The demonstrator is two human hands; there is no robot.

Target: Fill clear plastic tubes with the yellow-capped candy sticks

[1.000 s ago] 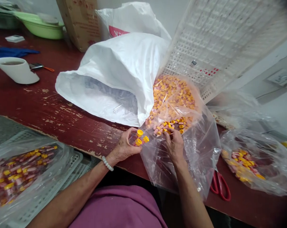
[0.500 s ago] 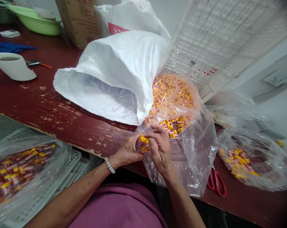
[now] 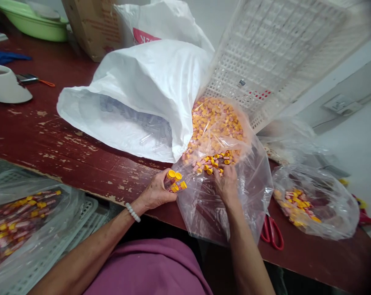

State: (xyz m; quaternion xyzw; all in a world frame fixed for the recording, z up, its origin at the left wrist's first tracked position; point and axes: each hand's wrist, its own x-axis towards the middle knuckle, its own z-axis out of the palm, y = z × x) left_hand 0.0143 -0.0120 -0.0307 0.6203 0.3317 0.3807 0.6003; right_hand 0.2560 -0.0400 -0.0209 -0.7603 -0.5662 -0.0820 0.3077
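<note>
In my left hand (image 3: pixel 157 189), closed in a wrapping grip, is a small bundle of clear tubes with yellow caps (image 3: pixel 175 180), held with the caps up and to the right. My right hand (image 3: pixel 227 184) reaches to the mouth of a clear plastic bag (image 3: pixel 200 209). Its fingers curl in a pinch around a yellow cap at the edge of the loose pile of yellow caps with pink-labelled stems (image 3: pixel 218 123); the fingertips are partly hidden. A white sack (image 3: pixel 151 69) lies left of the pile, its mouth showing clear tubes (image 3: pixel 150 135) inside.
Red scissors (image 3: pixel 273 233) lie right of the bag. Farther right stands another clear bag (image 3: pixel 335 213) with yellow-capped pieces. A white crate (image 3: pixel 265 53) leans behind. At lower left, filled tubes (image 3: pixel 16 225) lie in plastic on a crate. A white cup (image 3: pixel 7 88) stands on the left.
My right hand has left the tubes in my left hand and moved right to the loose pile. My left hand has shifted slightly left, still holding the tubes. The view has shifted a little.
</note>
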